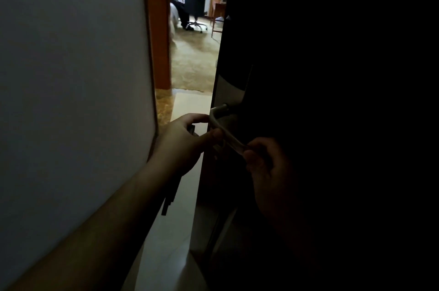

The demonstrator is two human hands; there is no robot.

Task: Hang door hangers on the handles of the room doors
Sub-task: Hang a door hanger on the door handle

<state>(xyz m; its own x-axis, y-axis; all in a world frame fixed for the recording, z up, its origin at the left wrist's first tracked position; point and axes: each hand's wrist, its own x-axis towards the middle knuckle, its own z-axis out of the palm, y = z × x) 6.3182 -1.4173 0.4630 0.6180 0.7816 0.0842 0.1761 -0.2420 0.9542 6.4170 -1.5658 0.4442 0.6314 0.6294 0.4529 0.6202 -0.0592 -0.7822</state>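
A dark door (308, 76) stands ajar on the right, with a metal lock plate and a silver lever handle (225, 131). My left hand (183, 145) grips a stack of dark door hangers (169, 195) that hang below the palm. Its forefinger and thumb reach to the lever's bend beside the door edge. My right hand (266, 164) is at the lever's free tip with its fingers curled. The dark hides whether it holds the lever, a hanger or nothing.
A pale wall (71, 76) and an orange door frame (158, 29) close the left side. Through the gap I see a tiled threshold (187, 103), a beige carpet, a black office chair (196, 3), a wooden table and a person by the window.
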